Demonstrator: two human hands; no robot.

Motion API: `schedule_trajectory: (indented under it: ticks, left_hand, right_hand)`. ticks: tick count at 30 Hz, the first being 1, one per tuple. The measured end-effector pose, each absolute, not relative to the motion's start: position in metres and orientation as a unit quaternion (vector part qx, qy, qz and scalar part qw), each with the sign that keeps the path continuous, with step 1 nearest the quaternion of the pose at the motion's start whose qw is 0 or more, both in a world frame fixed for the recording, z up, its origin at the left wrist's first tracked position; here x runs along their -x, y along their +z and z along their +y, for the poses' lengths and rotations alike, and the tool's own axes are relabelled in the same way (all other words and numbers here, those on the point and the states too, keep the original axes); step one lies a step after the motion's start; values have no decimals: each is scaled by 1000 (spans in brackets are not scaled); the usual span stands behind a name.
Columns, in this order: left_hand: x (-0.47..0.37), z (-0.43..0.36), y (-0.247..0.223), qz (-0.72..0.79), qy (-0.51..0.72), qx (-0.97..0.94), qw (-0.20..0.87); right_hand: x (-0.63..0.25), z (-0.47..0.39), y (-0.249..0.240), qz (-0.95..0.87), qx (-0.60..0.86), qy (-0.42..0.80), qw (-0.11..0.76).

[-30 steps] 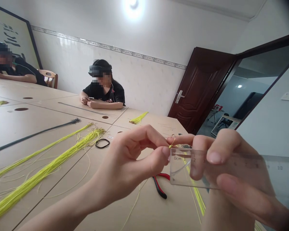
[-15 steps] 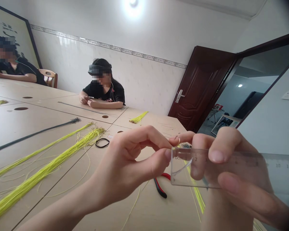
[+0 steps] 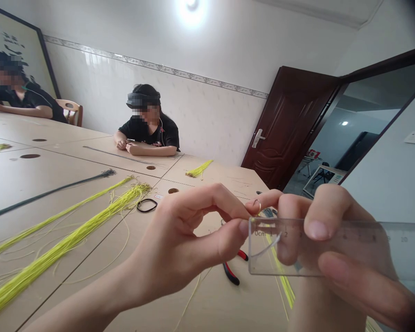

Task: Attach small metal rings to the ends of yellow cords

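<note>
Closest to where I stand watching, two bare hands meet over the pale table (image 3: 166, 313), and I take twelve o'clock as straight ahead of the worker. The left hand (image 3: 193, 230) is narrowed to a pinch, thumb and forefinger gripping the base of a small wire hook (image 3: 260, 206), which stands up at the zero end of a clear ruler (image 3: 307, 251). A speck of yellow shows at that pinch. The right hand (image 3: 356, 274) clasps the ruler with digits in front and behind, its forefinger reaching to nine o'clock, right beside the hook; the ruler's marked length runs off towards three. Under the hands, at about five o'clock from the left palm, lie red-and-black pliers (image 3: 231, 273), partly hidden, and yellow strands (image 3: 285, 288) pass below the ruler. Towards nine stretches a thick yellow cord bundle (image 3: 78, 240), with a thinner yellow bundle (image 3: 62, 216) beyond it and a dark bundle (image 3: 55, 194) past that. A black loop (image 3: 147, 211) rests near the thick bundle's tip, at ten from the left palm, while a short yellow bundle (image 3: 199, 169) sits further off at twelve. At eleven, across the table, a co-worker (image 3: 152, 131) in black leans on folded forearms; another person (image 3: 31, 101) sits at ten, by a wooden chair (image 3: 76, 110). A dark red door (image 3: 283, 120) stands open at one.
</note>
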State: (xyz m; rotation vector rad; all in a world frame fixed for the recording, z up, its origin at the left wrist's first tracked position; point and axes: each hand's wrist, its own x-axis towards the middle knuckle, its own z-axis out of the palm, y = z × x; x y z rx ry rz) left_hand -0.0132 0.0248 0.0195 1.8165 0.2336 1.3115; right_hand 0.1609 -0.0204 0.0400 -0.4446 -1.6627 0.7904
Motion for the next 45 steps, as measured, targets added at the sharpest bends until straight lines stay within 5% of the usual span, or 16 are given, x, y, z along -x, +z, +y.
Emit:
schedule_trajectory:
  ticks: [17,23,27,31,40,45]
  left_hand:
    - [12,23,19,97,528,-722,437]
    - [12,30,22,118,699,-576,408]
    - [15,28,26,89,745,-512,419]
    - [15,23,28,85,742,-516,419]
    - [17,24,32,48,758,-507,408]
    - [18,24,34,37,769,-499,397]
  right_hand:
    - [-163,-17,41,-723,192,344,568]
    - [-180,10,41,-709,210,373,561]
    - [-182,38,31,-655,511,417,369]
    - [-170,76,8,-674,611,391,141]
    - [-142,135,-64,-653,646,377,-121]
    - [-135,137,-81,-631,655,374,-180]
